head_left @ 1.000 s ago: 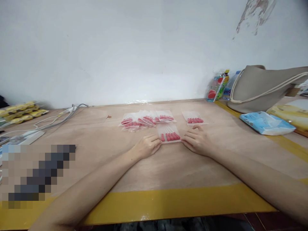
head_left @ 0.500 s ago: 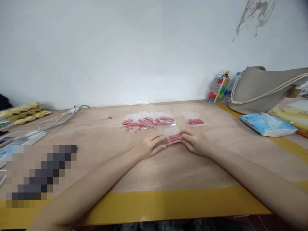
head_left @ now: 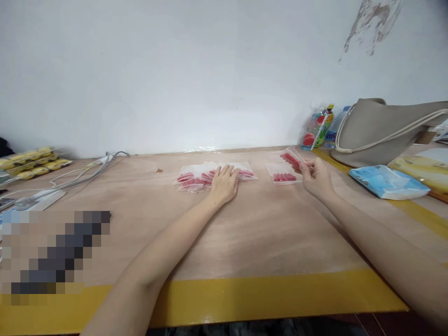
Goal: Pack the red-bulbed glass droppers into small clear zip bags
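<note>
My right hand (head_left: 317, 177) pinches a small clear plastic bag (head_left: 292, 157) with pink-red pieces inside, tilted and raised over the table. Just below it, another clear bag (head_left: 284, 177) holding a row of the same pieces lies flat on the tabletop. My left hand (head_left: 225, 183) rests on the right part of a spread pile of such bags (head_left: 191, 176), its fingers stretched forward and covering some of them. What exactly lies under those fingertips is hidden.
Wooden table (head_left: 245, 247) with yellow tape (head_left: 245, 298) along its front edge. To the right are a blue packet (head_left: 388, 182), a grey bag (head_left: 381, 130) and bottles (head_left: 315, 128). Cables (head_left: 94, 170), yellow packs (head_left: 35, 163) and a pixelated dark item (head_left: 59, 252) lie left.
Both hands were together on a bag at the table's middle. My right hand has lifted that bag away to the right; my left has moved forward onto the pile.
</note>
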### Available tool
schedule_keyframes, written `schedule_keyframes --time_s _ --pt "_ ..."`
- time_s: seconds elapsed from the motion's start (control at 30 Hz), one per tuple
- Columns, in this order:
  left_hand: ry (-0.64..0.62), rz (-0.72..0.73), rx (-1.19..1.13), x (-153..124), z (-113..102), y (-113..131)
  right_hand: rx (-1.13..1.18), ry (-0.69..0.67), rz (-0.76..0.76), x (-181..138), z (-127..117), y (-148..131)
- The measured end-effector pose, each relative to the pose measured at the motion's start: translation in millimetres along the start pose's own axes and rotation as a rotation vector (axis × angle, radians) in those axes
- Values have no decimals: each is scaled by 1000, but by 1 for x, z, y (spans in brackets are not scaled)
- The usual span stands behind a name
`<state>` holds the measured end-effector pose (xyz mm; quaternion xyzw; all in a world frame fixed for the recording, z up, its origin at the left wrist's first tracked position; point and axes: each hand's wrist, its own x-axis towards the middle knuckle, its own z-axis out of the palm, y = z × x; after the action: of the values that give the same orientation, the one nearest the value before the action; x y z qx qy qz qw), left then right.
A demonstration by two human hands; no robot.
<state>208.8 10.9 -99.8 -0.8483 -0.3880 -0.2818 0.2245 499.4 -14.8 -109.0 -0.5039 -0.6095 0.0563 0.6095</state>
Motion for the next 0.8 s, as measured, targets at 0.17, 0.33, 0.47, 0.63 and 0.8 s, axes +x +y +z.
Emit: schedule_keyframes --time_s 0.17,0.33,0.47,0.63,0.8 --pt "-23 77 9 11 17 -5 -258 -232 -200 0 18 15" --pt "-15 162 -10 11 24 -10 -468 -406 -361 -2 23 13" --pt "3 215 -55 8 20 -7 -630 -302 -509 -12 21 -3" --pt "2 314 -139 -11 2 8 -516 -385 -671 -31 27 -30" --pt "-27 355 -194 -41 -24 19 -415 -467 -821 -49 38 -47"
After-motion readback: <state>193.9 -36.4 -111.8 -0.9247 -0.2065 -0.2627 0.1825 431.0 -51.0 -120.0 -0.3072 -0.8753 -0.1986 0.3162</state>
